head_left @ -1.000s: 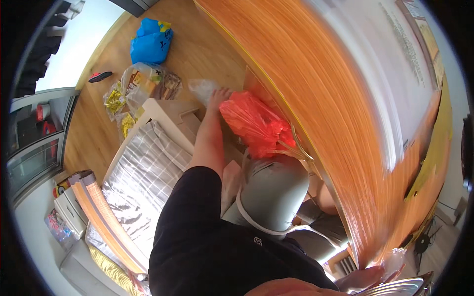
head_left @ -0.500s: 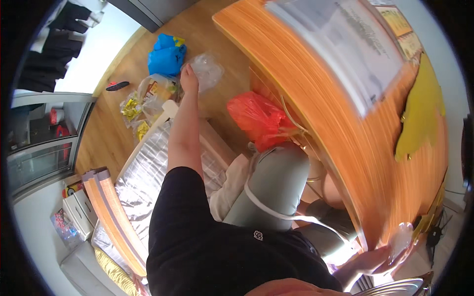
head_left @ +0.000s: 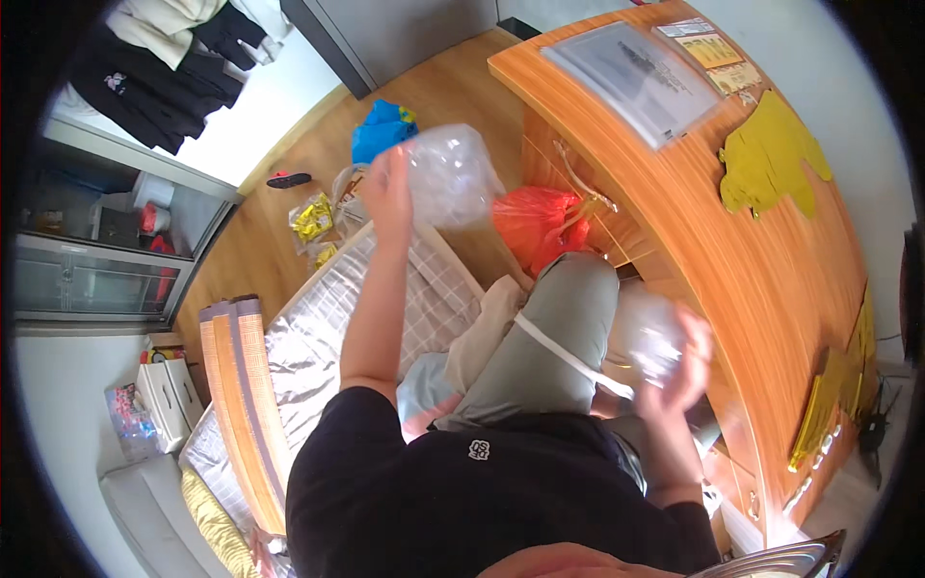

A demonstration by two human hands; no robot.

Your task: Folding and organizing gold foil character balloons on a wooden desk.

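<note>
Raised over the edge of the bed, my left hand [head_left: 388, 183] is closed on a clear plastic bag [head_left: 453, 173], which billows out to its right. My right hand [head_left: 686, 371] is beside the desk's near edge, above my lap, with its fingers curled round a crumpled piece of clear plastic [head_left: 651, 332]. Motion smears both the right fingers and that plastic, so its exact kind is hard to make out. A red plastic bag [head_left: 540, 223] hangs at the desk's side, between my two hands.
The wooden desk [head_left: 665, 226] curves along the right, bearing clear plastic sleeves [head_left: 631, 82] and flat yellow pieces [head_left: 771, 159]. On the floor are a blue bag [head_left: 381, 130] and yellow packets [head_left: 311, 220]. A bed with a checked cover [head_left: 328, 308] lies left of my legs.
My left hand has lifted the clear bag, which now spreads wider. My right hand has come forward and left from the desk's near corner, bringing the clear plastic over my lap.
</note>
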